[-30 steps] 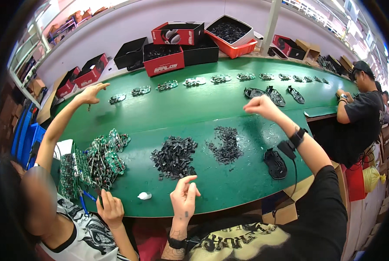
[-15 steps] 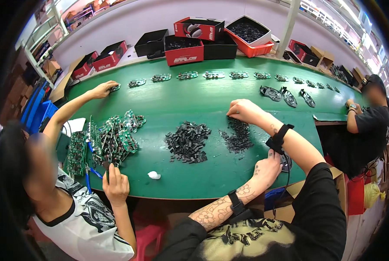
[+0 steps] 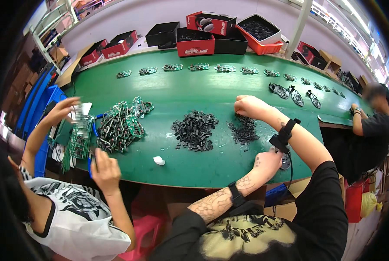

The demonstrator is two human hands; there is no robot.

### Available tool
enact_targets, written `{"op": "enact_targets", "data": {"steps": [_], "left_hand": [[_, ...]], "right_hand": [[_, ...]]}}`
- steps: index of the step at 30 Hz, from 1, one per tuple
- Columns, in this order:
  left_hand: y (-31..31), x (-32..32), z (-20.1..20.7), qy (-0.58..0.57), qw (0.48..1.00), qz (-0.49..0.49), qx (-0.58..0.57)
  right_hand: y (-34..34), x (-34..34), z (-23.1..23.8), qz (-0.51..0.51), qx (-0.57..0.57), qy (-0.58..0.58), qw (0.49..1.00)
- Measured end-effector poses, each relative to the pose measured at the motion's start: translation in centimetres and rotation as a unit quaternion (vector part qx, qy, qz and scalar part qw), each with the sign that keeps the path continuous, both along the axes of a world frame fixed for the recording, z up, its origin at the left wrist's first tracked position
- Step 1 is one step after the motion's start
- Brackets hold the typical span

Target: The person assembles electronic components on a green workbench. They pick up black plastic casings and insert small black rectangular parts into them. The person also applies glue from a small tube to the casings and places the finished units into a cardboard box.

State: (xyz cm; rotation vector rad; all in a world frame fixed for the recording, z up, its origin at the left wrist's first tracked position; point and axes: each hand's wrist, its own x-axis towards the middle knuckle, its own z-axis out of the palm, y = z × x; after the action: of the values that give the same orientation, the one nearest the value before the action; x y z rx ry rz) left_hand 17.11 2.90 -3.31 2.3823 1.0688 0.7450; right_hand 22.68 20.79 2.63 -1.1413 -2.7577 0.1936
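Bare forearms, black short-sleeved shirt, a strap on each wrist

The left hand (image 3: 267,162) has a small dark tattoo just behind the knuckles, a narrow black band on the wrist further back from the fingers, and line-work tattoos covering the forearm beyond it. The right hand (image 3: 248,106) has a wider black wrist strap behind its fingers, with a thin black cable hanging from it, and a faint mark just ahead of the strap. A pale yellow print with dark figures sits on the shirt's chest.
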Motion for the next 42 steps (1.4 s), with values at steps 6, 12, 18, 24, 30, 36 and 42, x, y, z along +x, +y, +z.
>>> {"op": "enact_targets", "data": {"steps": [6,12,18,24,30,36,42], "left_hand": [[-2.0,-8.0,2.2,0.022,0.999,0.016,0.021],[-1.2,-9.8,2.5,0.019,0.994,0.095,0.042],[-0.4,-9.9,2.2,0.050,0.994,0.100,-0.022],[-0.7,-13.4,3.2,-0.132,0.985,0.094,-0.064],[-2.0,-18.5,3.5,-0.361,0.866,0.121,-0.325],[-1.6,-23.1,2.1,-0.489,0.796,0.201,-0.295],[-0.8,-23.3,2.3,-0.499,0.785,0.224,-0.292]], "right_hand": [[-1.1,1.7,0.0,-0.068,-0.053,0.105,0.991],[-3.3,4.8,-0.5,-0.228,-0.172,0.259,0.923],[-8.9,6.1,-1.4,-0.258,-0.018,0.260,0.930],[-13.7,6.4,-2.8,-0.256,0.084,0.189,0.944],[-13.8,6.2,-1.1,-0.273,0.028,0.126,0.953],[-14.1,3.8,0.0,-0.259,-0.028,0.240,0.935],[-19.3,-5.9,0.2,-0.216,-0.385,0.564,0.698]]}}
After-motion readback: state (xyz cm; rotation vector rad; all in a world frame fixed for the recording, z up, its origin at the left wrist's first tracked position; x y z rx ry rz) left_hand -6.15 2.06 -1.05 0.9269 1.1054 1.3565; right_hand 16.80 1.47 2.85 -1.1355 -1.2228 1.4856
